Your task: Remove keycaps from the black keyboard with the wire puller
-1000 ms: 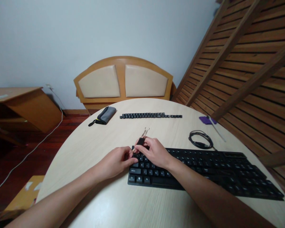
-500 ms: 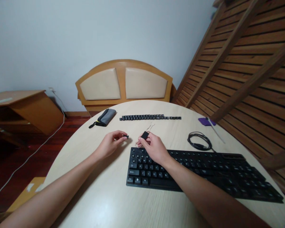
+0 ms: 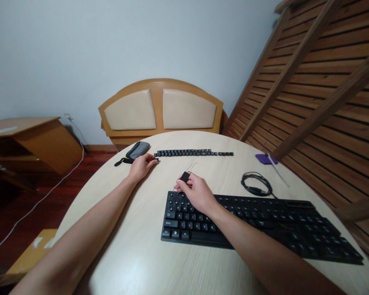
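Observation:
My left hand (image 3: pixel 140 168) pinches a small black keycap (image 3: pixel 156 160) just below the left end of the lined-up keycaps (image 3: pixel 184 153). These removed keycaps form rows on the far side of the table. My right hand (image 3: pixel 199 191) is closed around a keycap puller (image 3: pixel 185 176) with a black grip and thin wire loops, above the upper left part of the black keyboard (image 3: pixel 215 236). Bare switch spots show along that keyboard's top left, while lower keys still carry lettered caps. My right forearm hides part of the keyboard.
A grey zip pouch (image 3: pixel 138 150) lies left of the keycap rows. The coiled keyboard cable (image 3: pixel 257 184) rests behind the keyboard. Farther right, a purple object (image 3: pixel 266 159) lies with a thin light-coloured stick across it. The round table (image 3: pixel 126 258) stands before a wooden headboard (image 3: pixel 160 84).
My left hand has moved away and to the left with the keycap, reaching the left end of the rows. My right hand stays nearly in place, still holding the puller.

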Tool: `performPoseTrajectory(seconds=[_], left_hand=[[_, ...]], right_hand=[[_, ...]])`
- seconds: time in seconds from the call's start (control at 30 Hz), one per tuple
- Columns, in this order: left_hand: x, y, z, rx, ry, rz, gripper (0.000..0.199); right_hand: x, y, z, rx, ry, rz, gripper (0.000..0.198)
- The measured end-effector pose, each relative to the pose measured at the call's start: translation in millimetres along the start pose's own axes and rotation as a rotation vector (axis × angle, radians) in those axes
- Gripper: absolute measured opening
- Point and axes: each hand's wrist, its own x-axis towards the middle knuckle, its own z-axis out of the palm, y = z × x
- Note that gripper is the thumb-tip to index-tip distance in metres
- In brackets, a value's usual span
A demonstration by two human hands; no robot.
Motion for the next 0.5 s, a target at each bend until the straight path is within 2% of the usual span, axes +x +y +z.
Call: performPoseTrajectory(seconds=[0.2, 0.5], left_hand=[[4.0, -2.7, -0.3, 0.087, 0.003, 0.012, 0.03], [8.1, -4.1, 2.9, 0.191, 0.044, -0.041, 0.027]], right_hand=[[-0.7, -1.3, 1.1, -0.01, -0.002, 0.01, 0.012], [-0.8, -0.3, 3.6, -0.035, 0.001, 0.019, 0.01]])
